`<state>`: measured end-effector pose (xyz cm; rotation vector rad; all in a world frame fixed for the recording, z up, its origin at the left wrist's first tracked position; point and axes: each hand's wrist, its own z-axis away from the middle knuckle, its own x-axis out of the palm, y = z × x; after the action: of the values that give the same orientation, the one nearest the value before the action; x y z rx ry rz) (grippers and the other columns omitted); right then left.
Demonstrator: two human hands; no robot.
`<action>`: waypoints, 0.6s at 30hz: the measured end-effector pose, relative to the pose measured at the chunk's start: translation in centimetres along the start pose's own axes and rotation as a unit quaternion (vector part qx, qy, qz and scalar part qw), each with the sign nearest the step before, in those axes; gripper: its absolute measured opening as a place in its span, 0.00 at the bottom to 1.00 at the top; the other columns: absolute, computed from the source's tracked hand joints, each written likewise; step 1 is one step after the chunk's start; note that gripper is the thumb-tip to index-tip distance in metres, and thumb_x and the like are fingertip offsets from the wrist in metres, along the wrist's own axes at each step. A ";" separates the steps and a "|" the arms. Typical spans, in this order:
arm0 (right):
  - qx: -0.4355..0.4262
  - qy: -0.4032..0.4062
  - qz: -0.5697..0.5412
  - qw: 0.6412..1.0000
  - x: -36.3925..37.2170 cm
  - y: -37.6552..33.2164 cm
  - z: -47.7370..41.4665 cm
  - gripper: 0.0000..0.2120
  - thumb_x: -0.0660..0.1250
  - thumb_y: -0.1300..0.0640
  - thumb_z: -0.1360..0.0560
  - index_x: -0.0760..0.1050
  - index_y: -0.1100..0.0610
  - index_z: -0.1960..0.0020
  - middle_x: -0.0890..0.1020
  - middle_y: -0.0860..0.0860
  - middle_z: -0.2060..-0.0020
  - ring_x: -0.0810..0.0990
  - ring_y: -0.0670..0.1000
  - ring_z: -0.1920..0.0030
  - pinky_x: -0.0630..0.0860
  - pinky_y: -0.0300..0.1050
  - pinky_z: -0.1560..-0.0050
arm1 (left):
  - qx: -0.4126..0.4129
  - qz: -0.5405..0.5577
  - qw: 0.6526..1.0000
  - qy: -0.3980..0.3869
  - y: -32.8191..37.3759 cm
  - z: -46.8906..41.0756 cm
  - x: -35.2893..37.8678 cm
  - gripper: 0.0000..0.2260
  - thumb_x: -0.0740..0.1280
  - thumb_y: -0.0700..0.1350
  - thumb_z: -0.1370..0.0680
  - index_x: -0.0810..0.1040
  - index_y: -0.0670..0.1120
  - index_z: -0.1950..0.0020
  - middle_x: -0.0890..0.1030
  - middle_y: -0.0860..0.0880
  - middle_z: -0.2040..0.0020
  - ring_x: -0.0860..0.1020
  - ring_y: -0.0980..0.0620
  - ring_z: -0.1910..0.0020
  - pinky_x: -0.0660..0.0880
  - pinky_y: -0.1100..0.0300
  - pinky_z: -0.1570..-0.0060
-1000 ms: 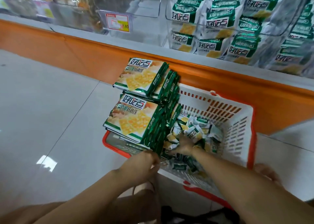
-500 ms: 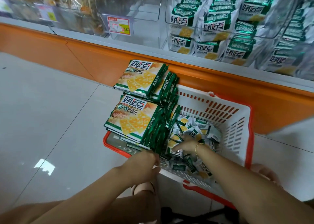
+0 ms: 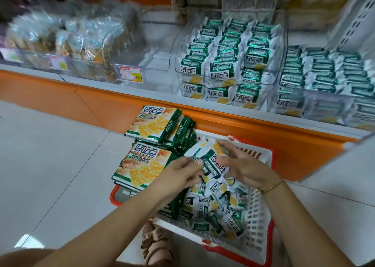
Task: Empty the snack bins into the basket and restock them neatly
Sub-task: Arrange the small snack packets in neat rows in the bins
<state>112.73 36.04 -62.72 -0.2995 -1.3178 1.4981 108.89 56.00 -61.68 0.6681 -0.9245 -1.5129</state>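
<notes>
A white basket [image 3: 257,224] with a red rim sits on the floor, holding several small green-and-white snack packs [image 3: 221,210]. Two stacks of large cracker packs [image 3: 146,165] lean on its left side. Above the basket, my left hand [image 3: 180,175] and my right hand [image 3: 245,165] hold a small bunch of snack packs [image 3: 209,159] between them. On the shelf, a clear bin [image 3: 229,68] stands filled with neat rows of the same packs. To its left is an empty clear bin [image 3: 156,64].
An orange shelf base [image 3: 263,137] runs behind the basket. A price tag [image 3: 130,74] hangs on the empty bin. More bins of other snacks [image 3: 60,39] stand at the left, and another stocked bin [image 3: 328,84] at the right. Grey floor tiles lie to the left.
Both hands rose from the basket, now holding a bunch of small packs together above it. The camera tilted up, showing more of the shelf bins.
</notes>
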 end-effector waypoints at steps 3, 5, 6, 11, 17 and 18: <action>-0.058 0.015 -0.014 0.998 0.7 -0.8 0.7 0.16 0.67 0.60 0.28 0.73 0.53 0.41 0.85 0.50 0.51 0.84 0.51 0.53 0.82 0.45 0.55 | 0.021 0.059 0.998 -0.012 1.5 -0.2 0.7 0.23 0.68 0.46 0.25 0.71 0.30 0.39 0.76 0.32 0.40 0.79 0.47 0.45 0.79 0.60 0.47; -0.089 0.042 0.008 0.995 1.2 -1.2 0.8 0.17 0.68 0.56 0.30 0.75 0.55 0.41 0.84 0.51 0.50 0.84 0.52 0.53 0.82 0.44 0.56 | 0.033 0.090 0.995 -0.016 2.1 -0.3 1.1 0.12 0.66 0.42 0.24 0.75 0.34 0.46 0.80 0.36 0.50 0.81 0.50 0.54 0.81 0.61 0.52; -0.103 0.062 0.016 0.993 1.3 -1.4 0.8 0.17 0.68 0.56 0.29 0.75 0.55 0.41 0.84 0.50 0.51 0.84 0.52 0.54 0.82 0.43 0.57 | 0.035 0.104 0.994 -0.020 2.4 -0.4 1.3 0.07 0.66 0.41 0.23 0.76 0.37 0.49 0.81 0.40 0.54 0.81 0.52 0.58 0.81 0.60 0.55; -0.139 0.138 0.057 0.979 1.7 -1.5 0.5 0.21 0.67 0.47 0.29 0.76 0.57 0.40 0.84 0.57 0.49 0.84 0.57 0.55 0.82 0.45 0.57 | 0.026 0.133 0.990 -0.024 3.7 -0.8 1.9 0.03 0.64 0.42 0.21 0.75 0.43 0.55 0.81 0.49 0.60 0.79 0.53 0.63 0.81 0.59 0.58; -0.150 0.154 0.035 0.976 1.0 -2.1 0.8 0.20 0.65 0.47 0.27 0.76 0.57 0.39 0.85 0.56 0.50 0.85 0.54 0.53 0.81 0.41 0.58 | 0.022 0.123 0.992 -0.007 4.5 -1.6 2.1 0.12 0.67 0.47 0.24 0.78 0.42 0.44 0.78 0.41 0.46 0.73 0.44 0.47 0.78 0.53 0.48; -0.153 0.156 0.039 0.975 0.9 -2.2 0.9 0.20 0.65 0.48 0.27 0.76 0.57 0.40 0.84 0.55 0.49 0.84 0.54 0.52 0.80 0.41 0.57 | 0.022 0.119 0.993 -0.007 4.7 -1.8 2.1 0.10 0.66 0.47 0.23 0.79 0.42 0.45 0.80 0.41 0.46 0.75 0.43 0.46 0.78 0.53 0.47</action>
<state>112.88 35.87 -60.25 -0.7625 -1.2881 1.2460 112.53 53.55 -58.44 0.5579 -1.0127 -1.2898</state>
